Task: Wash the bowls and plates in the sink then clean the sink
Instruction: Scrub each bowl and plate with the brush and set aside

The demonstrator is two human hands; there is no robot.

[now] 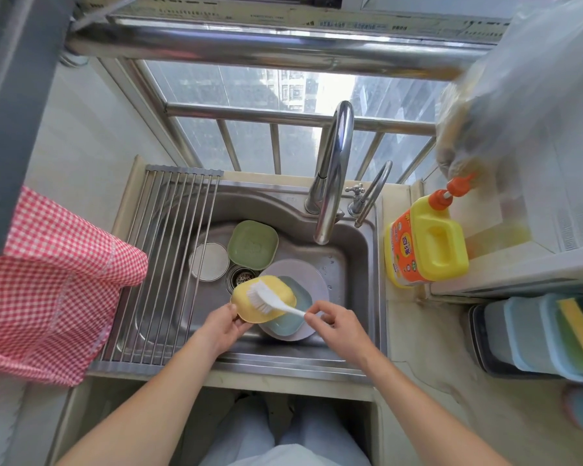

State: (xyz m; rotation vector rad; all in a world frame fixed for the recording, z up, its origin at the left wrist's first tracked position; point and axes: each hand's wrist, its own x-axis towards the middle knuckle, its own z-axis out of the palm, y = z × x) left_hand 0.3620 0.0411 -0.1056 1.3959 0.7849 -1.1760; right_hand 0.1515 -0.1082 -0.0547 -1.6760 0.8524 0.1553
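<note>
Window bars and daylight behind, and below them a steel sink (pixel 357 250) set into a pale counter (pixel 418 334). Left hand (pixel 223 326) grips the near rim of a yellow bowl (pixel 276 290), tilted up over the basin. Right hand (pixel 334 322) pinches the white brush (pixel 266 295) by its handle, fingers curled round it, bristles pressed into the yellow bowl. Just beneath, a blue bowl (pixel 292 322) sits on a grey plate (pixel 312 274). Farther back, a green bowl (pixel 253 244) rests beside a white bowl (pixel 209 261), near the drain (pixel 239 276). Roll-up rack (pixel 162 264) covers the sink's left side; a yellow detergent bottle (pixel 426 247) stands right.
</note>
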